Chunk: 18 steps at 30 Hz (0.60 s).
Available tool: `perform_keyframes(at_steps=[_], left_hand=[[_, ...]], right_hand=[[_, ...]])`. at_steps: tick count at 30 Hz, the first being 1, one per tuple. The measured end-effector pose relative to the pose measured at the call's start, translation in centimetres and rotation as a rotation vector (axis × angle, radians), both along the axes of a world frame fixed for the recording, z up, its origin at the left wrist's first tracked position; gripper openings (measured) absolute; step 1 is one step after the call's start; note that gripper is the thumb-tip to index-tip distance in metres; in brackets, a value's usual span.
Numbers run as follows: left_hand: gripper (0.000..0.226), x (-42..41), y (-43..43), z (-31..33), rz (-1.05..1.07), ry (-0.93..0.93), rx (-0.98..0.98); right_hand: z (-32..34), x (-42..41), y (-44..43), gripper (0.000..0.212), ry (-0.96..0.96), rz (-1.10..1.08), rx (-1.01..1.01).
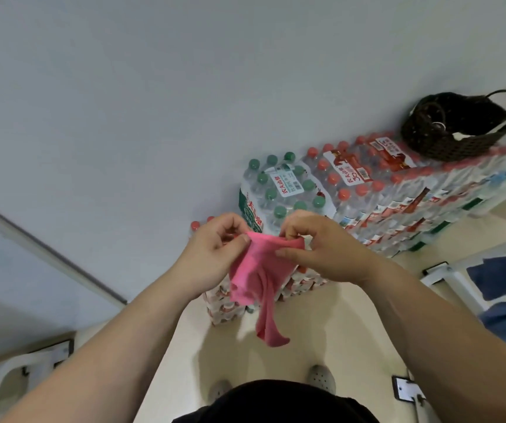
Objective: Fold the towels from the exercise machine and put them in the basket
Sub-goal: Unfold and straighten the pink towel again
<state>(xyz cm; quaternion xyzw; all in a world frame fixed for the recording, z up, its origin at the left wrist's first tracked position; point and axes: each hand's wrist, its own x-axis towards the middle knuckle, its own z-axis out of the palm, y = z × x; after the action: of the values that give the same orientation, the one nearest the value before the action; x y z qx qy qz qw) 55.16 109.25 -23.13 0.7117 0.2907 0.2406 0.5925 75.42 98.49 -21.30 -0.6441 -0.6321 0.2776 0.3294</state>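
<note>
Hanging limp between both hands, the pink towel [256,270] is a thin, soft cloth with a faint nap. Its top edge is bunched into a short ridge and the rest falls in loose folds to a narrow, curled tail above the pale, glossy floor [322,325]. The left hand [215,242] pinches the left end of that edge, thumb pressed over the cloth and fingers curled behind it. The right hand [328,248] pinches the right end in the same way, fingers bent down onto the fabric, so the two hands sit close together, each clamped on the towel. Behind them rise stacked shrink-wrapped packs of water bottles [352,193], clear ribbed plastic with round red or green caps, set against a plain matt wall [154,117]. On top of the red-capped packs, well apart from the hands, sits a dark woven basket [447,141], oval, open-weave, with a thin looped handle. At the right edge a blue towel [505,279] drapes in heavy folds over a white machine frame [456,279]. Grey perforated clogs [322,377] show below.
</note>
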Motion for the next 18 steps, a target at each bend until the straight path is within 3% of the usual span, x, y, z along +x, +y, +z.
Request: perform_keyframes(at_steps=[4, 10, 15, 18], left_hand=[[0.005, 3.4, -1.5, 0.7, -0.041, 0.044, -0.002], [0.016, 9.4, -4.3, 1.2, 0.025, 0.126, 0.048], [0.010, 14.3, -6.8, 0.9, 0.183, 0.121, 0.053], [0.011, 16.4, -8.5, 0.7, 0.295, 0.184, 0.188]], right_hand=[[-0.4, 4.5, -2.0, 0.027, -0.008, -0.042, -0.005], [-1.5, 12.8, -5.4, 0.031, -0.045, -0.013, -0.046], [-2.5, 19.7, -7.8, 0.026, -0.002, 0.022, -0.048], [-3.3, 23.1, -8.9, 0.012, -0.023, -0.032, -0.064]])
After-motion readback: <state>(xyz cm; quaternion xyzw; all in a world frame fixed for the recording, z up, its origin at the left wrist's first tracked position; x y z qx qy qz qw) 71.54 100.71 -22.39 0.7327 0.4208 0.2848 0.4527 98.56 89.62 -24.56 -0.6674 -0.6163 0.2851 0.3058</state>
